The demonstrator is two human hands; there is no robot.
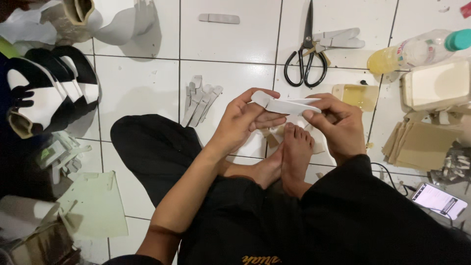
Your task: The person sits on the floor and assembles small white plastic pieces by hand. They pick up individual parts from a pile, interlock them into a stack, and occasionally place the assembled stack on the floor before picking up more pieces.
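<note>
Far to the left of the hands, black-and-white sandals are being kept on the white tiled floor, with pale cut sheets lying nearer the body on the same side. Just left of and beyond the left hand, a small bundle of white strips is lying on the tiles.

The left hand is being held partly closed, its thumb and fingers pinching the left end of a narrow white strip piece. The piece is being kept level between the two hands, above the person's bare feet. Its right end is being gripped by the right hand, whose fingers are curled in over it.

Well beyond the hands, black-handled scissors are lying on the floor, with a further white piece just beside them. Just beyond the right hand, a shallow tray of yellowish liquid is resting. Further right, a plastic bottle with a teal cap is lying on its side, near a pale box and a stack of tan sheets. To the right of the right hand and nearer the body, a lit phone is lying.
</note>
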